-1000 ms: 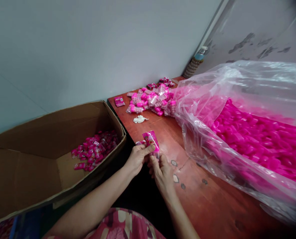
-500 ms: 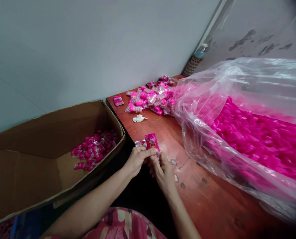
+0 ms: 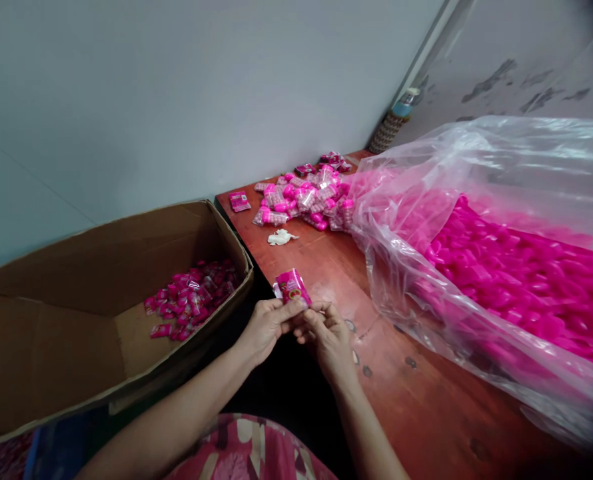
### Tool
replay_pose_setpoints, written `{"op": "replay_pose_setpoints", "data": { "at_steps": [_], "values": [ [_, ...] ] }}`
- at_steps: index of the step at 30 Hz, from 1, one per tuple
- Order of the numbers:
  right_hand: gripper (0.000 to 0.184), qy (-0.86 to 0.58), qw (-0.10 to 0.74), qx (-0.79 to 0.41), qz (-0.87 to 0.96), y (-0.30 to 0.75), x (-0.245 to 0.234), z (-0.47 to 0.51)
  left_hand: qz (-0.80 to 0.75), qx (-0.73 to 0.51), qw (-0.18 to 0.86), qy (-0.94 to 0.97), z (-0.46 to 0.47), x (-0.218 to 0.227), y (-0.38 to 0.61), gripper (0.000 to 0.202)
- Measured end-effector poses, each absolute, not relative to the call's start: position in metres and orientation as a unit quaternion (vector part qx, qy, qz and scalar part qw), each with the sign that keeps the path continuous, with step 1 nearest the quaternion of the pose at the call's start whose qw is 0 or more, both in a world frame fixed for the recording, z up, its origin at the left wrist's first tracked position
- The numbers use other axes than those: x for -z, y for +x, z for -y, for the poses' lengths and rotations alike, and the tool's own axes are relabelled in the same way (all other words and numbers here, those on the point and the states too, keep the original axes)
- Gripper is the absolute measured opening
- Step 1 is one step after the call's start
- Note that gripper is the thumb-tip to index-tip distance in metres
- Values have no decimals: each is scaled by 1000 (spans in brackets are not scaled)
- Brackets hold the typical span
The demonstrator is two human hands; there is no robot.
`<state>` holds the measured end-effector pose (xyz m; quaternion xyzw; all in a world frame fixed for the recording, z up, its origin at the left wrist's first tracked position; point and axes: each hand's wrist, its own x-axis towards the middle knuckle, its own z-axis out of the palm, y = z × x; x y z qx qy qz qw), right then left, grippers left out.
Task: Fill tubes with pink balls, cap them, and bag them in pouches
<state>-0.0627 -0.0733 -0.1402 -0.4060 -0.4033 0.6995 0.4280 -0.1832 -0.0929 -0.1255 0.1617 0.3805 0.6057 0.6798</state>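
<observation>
Over the table's near-left edge, my left hand [image 3: 265, 327] pinches a small pink printed packet [image 3: 292, 287] between thumb and fingers. A whitish, shiny bit shows behind the packet's left side. My right hand [image 3: 332, 340] has its fingers curled together at the packet's lower right corner, right against the left fingertips. What lies beneath the fingertips is hidden. To the left, a pile of similar pink wrapped packets [image 3: 191, 297] lies in the cardboard box [image 3: 66, 333].
On the red-brown table [image 3: 401, 407] sit a heap of clear-wrapped pink pieces [image 3: 306, 197], a lone pink packet [image 3: 239, 201] and a crumpled white scrap [image 3: 281, 237]. A big clear plastic bag [image 3: 391, 280] of pink plastic parts [image 3: 516, 280] fills the right. A bottle [image 3: 396, 120] stands in the corner.
The packet has tilted and shifted slightly left in my fingers. My right thumb has drawn back a little from it, and my right fingers have spread slightly at its corner.
</observation>
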Motion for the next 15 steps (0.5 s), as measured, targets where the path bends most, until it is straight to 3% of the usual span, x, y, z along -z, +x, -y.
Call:
{"op": "replay_pose_setpoints", "data": {
  "at_steps": [4,6,11,15],
  "values": [
    [19,-448,432,-656,427,-48,134,69,-421,-717,537,142,97,127,-223,31],
    [20,-476,432,-626,440,-39,134,66,-493,-702,470,211,96,133,-235,40],
    [22,-497,393,-615,470,-36,139,66,-624,-468,222,585,80,159,-224,39],
    [21,-495,369,-608,499,-42,142,69,-633,-353,116,679,65,174,-214,29]
  ]
}}
